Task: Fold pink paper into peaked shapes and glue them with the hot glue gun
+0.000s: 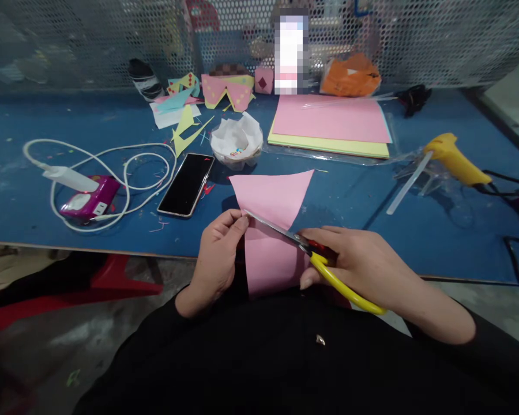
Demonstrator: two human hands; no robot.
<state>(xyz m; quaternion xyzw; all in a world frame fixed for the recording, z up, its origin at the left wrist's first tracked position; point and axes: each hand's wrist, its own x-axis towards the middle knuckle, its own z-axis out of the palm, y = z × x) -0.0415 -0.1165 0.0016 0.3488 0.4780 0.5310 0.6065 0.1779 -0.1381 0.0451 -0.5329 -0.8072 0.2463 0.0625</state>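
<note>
Head view: left hand's (216,253) grip narrow, pinching left edge of pink paper (270,199). Right hand's (363,259) grip round handles of scissors (350,293), blades angled across pink paper toward left thumb. Pink paper: upper part over tabletop (354,202), lower part past near edge. Left side: phone (185,184), purple adapter (90,199) within white cable loops (134,148). Beyond: lined bowl (237,138), stacked sheets (331,118). Right side: stretch of blue surface up to yellow glue gun (454,158).
</note>
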